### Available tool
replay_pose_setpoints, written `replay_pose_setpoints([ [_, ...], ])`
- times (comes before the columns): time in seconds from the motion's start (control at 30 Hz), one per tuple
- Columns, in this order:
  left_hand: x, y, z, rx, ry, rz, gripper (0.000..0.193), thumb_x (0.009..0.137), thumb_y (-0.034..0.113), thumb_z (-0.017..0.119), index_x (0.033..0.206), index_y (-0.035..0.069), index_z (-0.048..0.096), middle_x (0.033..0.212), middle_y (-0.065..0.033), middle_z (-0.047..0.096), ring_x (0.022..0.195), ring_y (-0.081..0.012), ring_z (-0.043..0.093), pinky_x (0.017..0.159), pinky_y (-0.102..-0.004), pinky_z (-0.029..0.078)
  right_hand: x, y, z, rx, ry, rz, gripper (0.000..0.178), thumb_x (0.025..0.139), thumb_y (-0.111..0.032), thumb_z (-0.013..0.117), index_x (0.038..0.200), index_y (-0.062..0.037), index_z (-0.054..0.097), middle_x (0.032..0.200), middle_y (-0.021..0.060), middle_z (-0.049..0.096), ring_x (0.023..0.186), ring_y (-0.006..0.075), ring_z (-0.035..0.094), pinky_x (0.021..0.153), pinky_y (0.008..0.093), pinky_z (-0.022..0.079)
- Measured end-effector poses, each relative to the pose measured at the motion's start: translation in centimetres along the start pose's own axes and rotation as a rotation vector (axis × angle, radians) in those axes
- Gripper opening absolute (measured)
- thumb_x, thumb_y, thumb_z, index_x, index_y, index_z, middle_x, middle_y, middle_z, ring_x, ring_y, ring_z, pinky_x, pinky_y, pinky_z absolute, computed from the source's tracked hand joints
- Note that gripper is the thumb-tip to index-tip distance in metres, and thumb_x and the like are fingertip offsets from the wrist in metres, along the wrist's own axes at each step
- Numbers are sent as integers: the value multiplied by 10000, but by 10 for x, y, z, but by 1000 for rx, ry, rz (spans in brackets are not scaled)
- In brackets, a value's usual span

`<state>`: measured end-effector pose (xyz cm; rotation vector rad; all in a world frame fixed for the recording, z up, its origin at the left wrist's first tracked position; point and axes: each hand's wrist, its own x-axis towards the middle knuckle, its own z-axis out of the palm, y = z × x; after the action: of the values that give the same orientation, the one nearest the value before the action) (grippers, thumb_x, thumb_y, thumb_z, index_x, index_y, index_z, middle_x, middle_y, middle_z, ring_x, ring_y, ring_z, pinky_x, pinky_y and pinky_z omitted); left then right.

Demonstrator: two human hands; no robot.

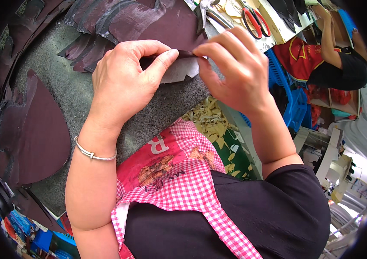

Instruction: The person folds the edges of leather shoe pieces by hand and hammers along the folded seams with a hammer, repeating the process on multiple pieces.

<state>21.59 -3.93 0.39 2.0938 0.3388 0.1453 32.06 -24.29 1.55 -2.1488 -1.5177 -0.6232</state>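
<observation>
Both my hands are at the far edge of a grey speckled work surface (149, 125), working on a dark brown leather piece whose pale grey underside shows. My left hand (125, 84) is closed, pinching the edge of the leather piece (181, 71) between thumb and forefinger. On the other side my right hand (237, 71) pinches the same edge with thumb and fingertips. Part of the piece is hidden behind the fingers. Just beyond the hands lies an overlapping pile of dark brown leather pieces (153, 23) with greyish edges.
More leather pieces (45, 129) lie at the left. Metal pincers (201, 17) and red-handled scissors (256, 22) rest beyond my right hand. Pale scraps (209, 114) fill a spot below the table edge. Blue crates (296, 105) and a co-worker (336, 64) are at the right.
</observation>
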Motion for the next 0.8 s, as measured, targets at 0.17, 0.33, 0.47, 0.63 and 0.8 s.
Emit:
replay_pose_setpoints([
  [0.17, -1, -3, -4, 32, -32, 29, 221, 1020, 180, 804, 1107, -19, 842, 961, -46, 846, 898, -89, 723, 850, -294, 565, -9, 3, -18, 55, -16, 37, 342, 776, -87, 878, 1088, -85, 740, 1061, 89, 722, 1009, 310, 687, 846, 415, 582],
  [0.33, -3, -11, -3, 34, -38, 128, 210, 1005, 183, 815, 1095, -4, 851, 1021, -55, 847, 985, -131, 737, 919, -322, 561, -15, 14, 9, 121, -90, 122, 682, 772, -234, 941, 1385, -94, 675, 1283, 127, 702, 1232, 362, 655, 1032, 469, 567],
  [0.47, -7, -12, -4, 114, -29, 309, 167, 960, 178, 835, 1068, 56, 873, 1049, -42, 822, 1054, -189, 716, 961, -353, 544, -9, 32, 16, 348, -205, 128, 491, 802, -150, 901, 1269, -94, 758, 1241, 99, 766, 1199, 330, 695, 1045, 453, 571],
  [0.63, -17, -6, 4, 254, -13, 341, 167, 910, 201, 863, 1059, 131, 896, 952, -14, 747, 943, -217, 660, 901, -386, 521, -10, 49, 12, 415, -293, 21, 203, 869, -52, 810, 1069, -90, 810, 1180, 69, 805, 1143, 310, 742, 1002, 444, 599],
  [0.8, -17, -12, 8, 318, 1, 416, 188, 894, 246, 879, 1065, 173, 905, 935, 22, 733, 920, -215, 633, 875, -385, 487, -15, 50, 8, 384, -288, -74, 218, 867, -19, 794, 1076, -81, 811, 1172, 70, 802, 1173, 319, 742, 987, 445, 613],
])
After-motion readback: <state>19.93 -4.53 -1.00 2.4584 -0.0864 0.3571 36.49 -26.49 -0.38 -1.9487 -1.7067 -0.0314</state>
